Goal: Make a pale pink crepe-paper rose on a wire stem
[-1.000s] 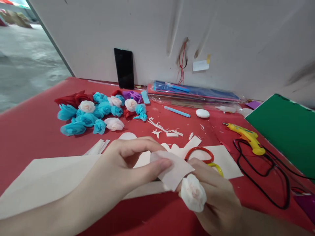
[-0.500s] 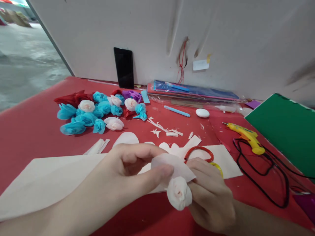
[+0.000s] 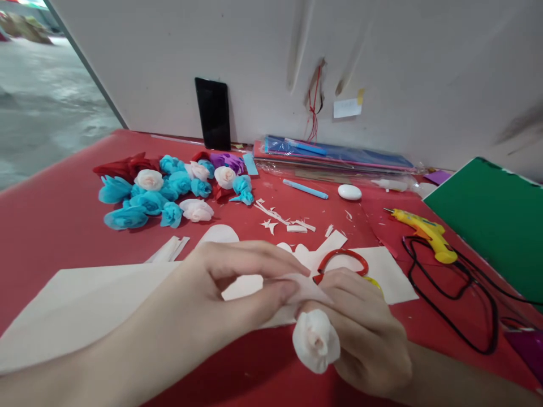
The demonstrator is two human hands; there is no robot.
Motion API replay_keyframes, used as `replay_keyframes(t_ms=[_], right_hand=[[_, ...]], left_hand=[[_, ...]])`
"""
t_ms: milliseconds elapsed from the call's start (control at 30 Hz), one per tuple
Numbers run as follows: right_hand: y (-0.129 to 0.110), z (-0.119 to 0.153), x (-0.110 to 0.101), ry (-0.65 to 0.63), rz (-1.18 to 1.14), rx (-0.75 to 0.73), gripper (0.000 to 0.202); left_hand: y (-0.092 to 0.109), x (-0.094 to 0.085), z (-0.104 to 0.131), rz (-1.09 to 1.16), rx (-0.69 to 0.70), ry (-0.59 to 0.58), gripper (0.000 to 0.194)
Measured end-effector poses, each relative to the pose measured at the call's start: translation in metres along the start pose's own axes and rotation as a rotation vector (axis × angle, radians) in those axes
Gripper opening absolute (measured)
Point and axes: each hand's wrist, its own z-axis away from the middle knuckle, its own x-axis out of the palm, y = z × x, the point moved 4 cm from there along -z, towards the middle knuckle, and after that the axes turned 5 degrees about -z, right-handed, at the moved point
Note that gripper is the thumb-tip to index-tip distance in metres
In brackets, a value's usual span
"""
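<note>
Between the thumb and fingers of my left hand (image 3: pixel 246 288) is a pale pink paper petal (image 3: pixel 303 287), held nearly edge-on. Its right end meets the fingers of my right hand (image 3: pixel 367 333). A pale paper rose (image 3: pixel 317 341) faces me at my right hand, whose fingers are closed round its base; the base itself is hidden. Scissors with red and yellow handles (image 3: pixel 344 252) lie just behind my right hand, their blades out of sight. Pale paper sheets (image 3: pixel 106 299) spread out under and beyond both hands.
Blue, pink, red and purple paper flowers (image 3: pixel 180 183) cluster at the back left. A black phone (image 3: pixel 213 115) leans on the wall. Paper scraps (image 3: pixel 297 227), a blue pen (image 3: pixel 305 189) and a white oval object (image 3: pixel 350 192) lie mid-table. A yellow glue gun (image 3: pixel 426 233) with black cord sits right.
The petal has tipped from facing me to nearly edge-on, and my left fingers have come down over it. The rose and my right hand have shifted slightly right and down.
</note>
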Motion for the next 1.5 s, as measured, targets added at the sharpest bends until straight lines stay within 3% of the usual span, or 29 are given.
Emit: replay_keyframes(t_ms=[167, 567, 833, 967, 1133, 1267, 1400, 1500], right_hand=[[0.002, 0.0, 0.0, 0.029, 0.025, -0.004, 0.031], [0.005, 0.004, 0.001, 0.023, 0.04, -0.003, 0.033], [0.004, 0.001, 0.0, -0.014, 0.089, -0.011, 0.035], [0.005, 0.001, 0.0, 0.004, 0.087, 0.001, 0.034], [0.004, 0.0, 0.001, 0.023, 0.032, 0.037, 0.035], [0.003, -0.002, 0.002, -0.002, 0.022, 0.071, 0.043], [0.002, -0.005, 0.001, 0.008, 0.011, 0.079, 0.044], [0.003, -0.008, 0.0, 0.006, -0.04, 0.155, 0.046]], left_hand=[[0.0, 0.01, 0.005, 0.125, -0.07, -0.118, 0.018], [0.004, 0.011, 0.007, 0.226, -0.102, -0.174, 0.028], [0.001, 0.009, 0.008, 0.187, -0.173, -0.167, 0.021], [0.0, 0.005, 0.009, 0.09, -0.214, -0.123, 0.026], [0.0, 0.002, 0.004, 0.065, -0.185, -0.102, 0.027], [0.001, -0.003, 0.002, -0.008, -0.137, -0.017, 0.033], [0.0, -0.001, 0.006, 0.001, -0.168, -0.036, 0.04], [0.0, 0.0, 0.009, 0.02, -0.169, 0.04, 0.031]])
